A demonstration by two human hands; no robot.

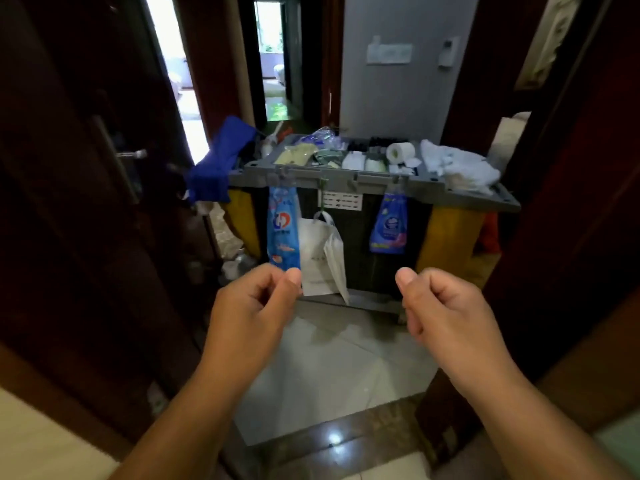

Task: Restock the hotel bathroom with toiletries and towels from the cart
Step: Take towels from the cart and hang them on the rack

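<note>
Grey cart [374, 183] straight ahead past the doorway, on pale tiles. In the cart's top tray: a toilet roll [400, 151] toward the right end, flat sachets [298, 155] toward the left. Crumpled white bags [457, 164] on the cart's right corner. Hung from the cart's front rim: a long blue packet [282, 230], a shorter blue pouch [389, 225], and a white carrier bag [320, 251] between them. Blue cloth [218, 164] draped off the cart's left end. In front of the cart, left hand [252, 303] and right hand [446, 306] raised, well apart, fingers loosely curled, thumbs on top, holding nothing.
</note>
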